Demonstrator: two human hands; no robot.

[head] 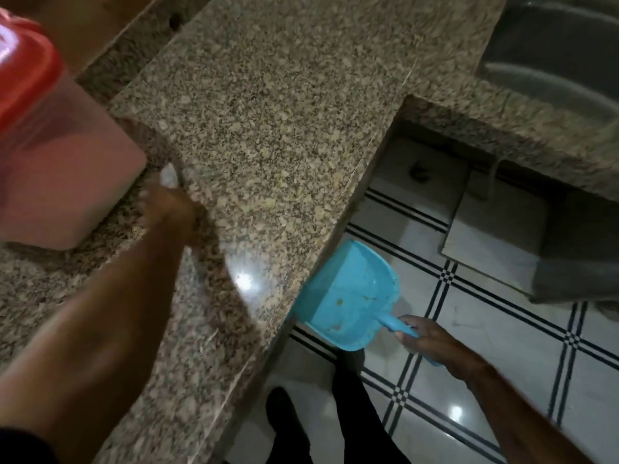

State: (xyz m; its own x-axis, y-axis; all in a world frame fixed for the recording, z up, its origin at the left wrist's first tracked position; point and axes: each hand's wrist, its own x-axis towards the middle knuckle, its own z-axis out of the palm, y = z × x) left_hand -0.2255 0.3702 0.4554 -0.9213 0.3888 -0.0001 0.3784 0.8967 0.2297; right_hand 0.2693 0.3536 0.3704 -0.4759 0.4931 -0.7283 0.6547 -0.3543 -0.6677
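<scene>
Right hand point(432, 346) grips the blue dustpan point(348, 296) by its handle, with the pan mouth under the granite worktop point(268, 112) edge. Left hand point(167, 209) lies on the worktop, too blurred to tell its grip. I advise pressing the pan tight to the edge and sweeping steadily toward it.

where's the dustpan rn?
Head view, lower centre-right: the blue dustpan is in the right hand, held by its handle just below the front edge of the counter, over the tiled floor.
</scene>
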